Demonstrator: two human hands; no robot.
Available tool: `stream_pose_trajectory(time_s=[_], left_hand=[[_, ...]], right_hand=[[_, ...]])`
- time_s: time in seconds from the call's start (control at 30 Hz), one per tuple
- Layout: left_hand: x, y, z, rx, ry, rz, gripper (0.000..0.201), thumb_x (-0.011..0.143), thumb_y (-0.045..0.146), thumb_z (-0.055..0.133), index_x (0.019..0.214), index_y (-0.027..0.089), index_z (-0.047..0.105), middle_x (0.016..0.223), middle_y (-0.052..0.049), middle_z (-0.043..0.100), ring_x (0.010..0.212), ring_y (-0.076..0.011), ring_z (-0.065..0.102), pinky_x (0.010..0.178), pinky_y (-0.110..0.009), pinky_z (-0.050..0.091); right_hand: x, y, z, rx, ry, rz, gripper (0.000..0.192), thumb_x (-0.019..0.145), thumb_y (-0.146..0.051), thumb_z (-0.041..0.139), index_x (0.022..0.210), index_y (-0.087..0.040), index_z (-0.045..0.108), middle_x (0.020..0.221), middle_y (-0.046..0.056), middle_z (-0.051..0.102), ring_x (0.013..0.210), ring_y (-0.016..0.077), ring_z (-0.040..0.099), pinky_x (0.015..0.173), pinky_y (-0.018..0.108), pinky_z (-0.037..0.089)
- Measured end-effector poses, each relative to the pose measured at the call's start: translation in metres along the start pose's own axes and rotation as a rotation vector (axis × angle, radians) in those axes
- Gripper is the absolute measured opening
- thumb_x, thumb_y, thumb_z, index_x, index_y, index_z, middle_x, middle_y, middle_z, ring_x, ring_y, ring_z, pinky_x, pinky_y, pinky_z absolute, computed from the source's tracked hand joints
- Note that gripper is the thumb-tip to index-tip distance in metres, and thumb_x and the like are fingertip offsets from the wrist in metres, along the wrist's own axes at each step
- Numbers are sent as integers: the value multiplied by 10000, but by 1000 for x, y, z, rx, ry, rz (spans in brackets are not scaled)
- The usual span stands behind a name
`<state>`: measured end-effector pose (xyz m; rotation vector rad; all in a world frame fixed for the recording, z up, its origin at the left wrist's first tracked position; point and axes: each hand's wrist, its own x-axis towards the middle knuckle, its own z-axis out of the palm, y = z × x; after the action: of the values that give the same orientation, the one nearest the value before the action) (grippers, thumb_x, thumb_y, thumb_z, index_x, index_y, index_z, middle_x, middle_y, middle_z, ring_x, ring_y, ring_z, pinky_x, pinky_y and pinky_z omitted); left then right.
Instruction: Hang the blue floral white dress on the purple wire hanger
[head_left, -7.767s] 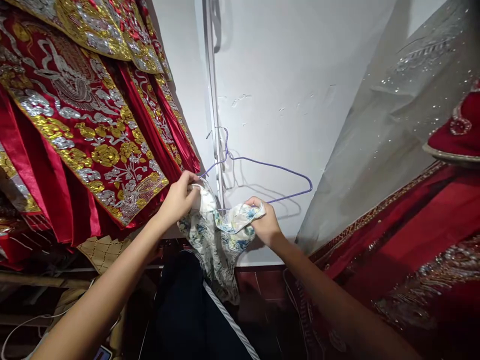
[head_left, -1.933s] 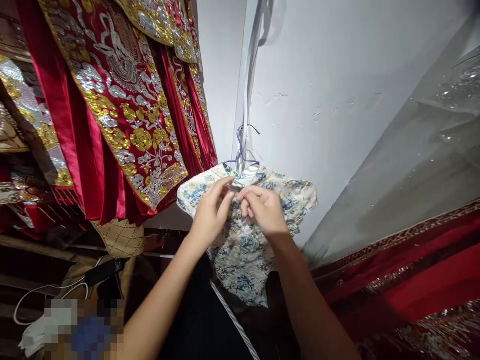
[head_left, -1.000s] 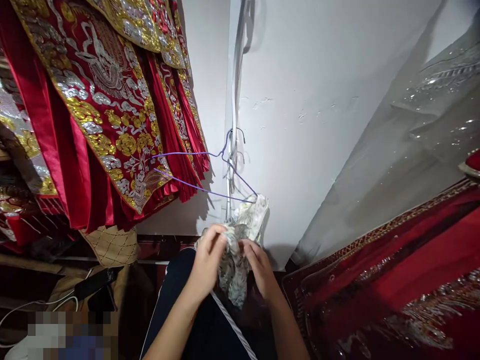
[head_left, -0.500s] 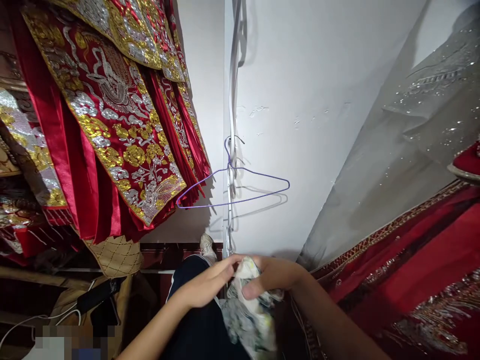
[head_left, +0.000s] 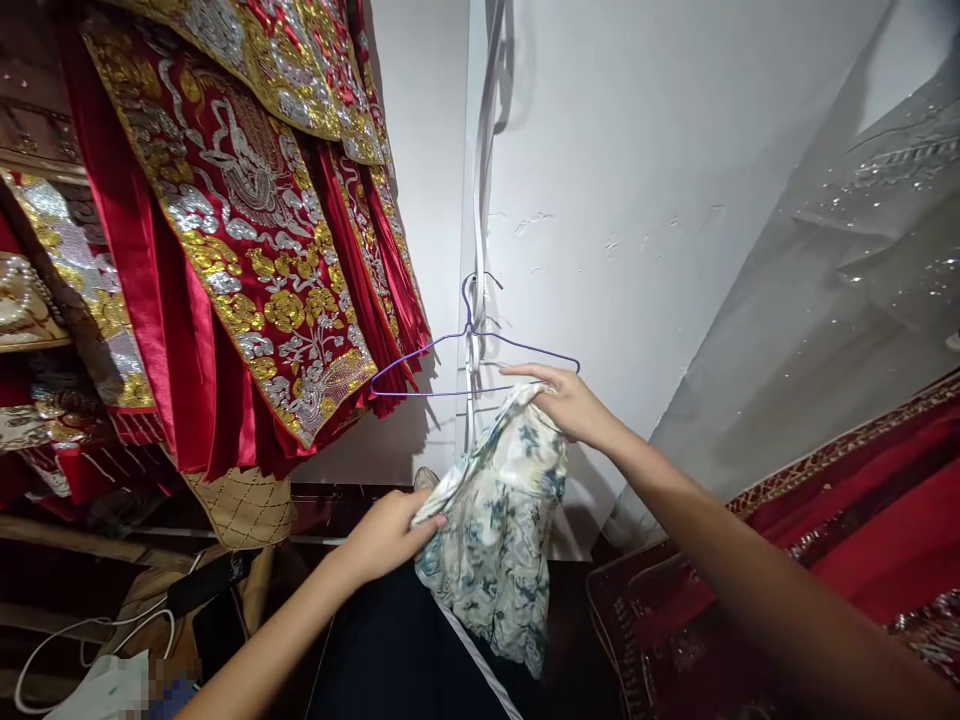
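1. The right hand [head_left: 571, 402] is raised in front of the white wall [head_left: 637, 180], its fingers pinched shut on the upper edge of a small floral garment [head_left: 499, 530] — cream cloth with a blue-green flower print
2. The left hand [head_left: 386, 533] sits lower and nearer the body, closed on the garment's other edge, so the cloth is stretched on a slant between the two hands and hangs loose below them
3. The garment is off the hanger: it is held just under and slightly in front of a purple wire hanger [head_left: 476, 355], which hangs bare by its hook from a pale vertical strip [head_left: 480, 200] running down the wall; the right hand's fingertips reach close to the hanger's lower bar, though whether they touch it cannot be told
4. To the left, red robes [head_left: 247, 240] thick with gold and silver embroidery hang in overlapping layers, their hems near the hanger's left end
5. To the right — a sheer grey veil [head_left: 840, 300] flecked with sequins, and below it more red embroidered fabric [head_left: 862, 520]
6. Beneath the garment lies dark clothing with a white stripe [head_left: 480, 670]
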<state>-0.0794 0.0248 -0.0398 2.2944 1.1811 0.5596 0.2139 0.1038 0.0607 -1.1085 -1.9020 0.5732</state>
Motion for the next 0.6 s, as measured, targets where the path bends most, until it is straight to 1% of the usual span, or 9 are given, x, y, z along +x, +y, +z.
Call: stream_pose_trajectory(time_s=[0.03,0.1,0.13,0.2,0.27,0.33,0.43,0.53,0.6], left_hand=[[1,-4,-9,68,24,-21,370,969,486,414,945,199,646,827,-34,673,761,-205,602,737,-278,420],[0,-10,-23,168,20,-52,341,964,451,414,865,205,628,765,-31,658,697,-197,593,672,-270,389],[-1,-12,-29,214,1,-66,334,961,439,417,829,208,618,744,-31,654,675,-197,592,654,-271,377],[-4,-16,-36,306,-44,-98,323,953,424,432,781,212,604,722,-35,660,674,-209,607,664,-283,375],[-8,-21,-39,385,-67,-134,309,947,418,447,774,217,605,737,-42,678,724,-232,634,724,-309,390],[-9,-26,-44,425,-42,-175,285,937,436,470,820,222,618,800,-53,695,799,-256,650,774,-338,403],[-4,-29,-59,427,103,-183,320,915,498,499,860,202,609,913,-87,682,847,-267,637,760,-347,424],[11,-19,-79,369,304,-48,306,908,465,517,782,190,560,978,-104,641,879,-255,610,777,-346,443],[25,-7,-90,321,399,51,264,914,386,509,733,194,514,1000,-96,626,923,-249,597,823,-347,446]], right_hand=[[8,15,5,4,66,5,514,783,-154,490,1245,-269,682,1353,35,628,1217,232,584,1060,389,411],[18,43,18,42,65,40,505,791,-186,485,1257,-240,671,1346,51,633,1254,242,555,1083,392,377],[21,55,25,57,33,54,462,789,-204,489,1203,-212,695,1279,66,671,1206,247,582,1054,383,397],[22,72,34,67,-16,64,343,777,-227,488,1006,-165,736,1050,72,734,1015,245,640,929,356,455],[18,80,35,31,-18,56,231,749,-230,490,802,-154,703,817,42,702,825,218,617,774,315,456],[11,81,26,-47,2,45,157,717,-221,499,701,-164,644,686,9,625,714,185,553,665,280,400],[-1,73,5,-159,31,43,115,699,-219,495,611,-178,557,578,-20,500,611,143,456,581,258,317],[-10,62,-10,-155,61,63,194,729,-248,493,547,-191,460,542,-33,389,567,123,381,550,253,269],[-16,55,-11,-104,37,86,209,752,-264,502,560,-189,474,557,-31,401,569,123,384,551,252,272]])
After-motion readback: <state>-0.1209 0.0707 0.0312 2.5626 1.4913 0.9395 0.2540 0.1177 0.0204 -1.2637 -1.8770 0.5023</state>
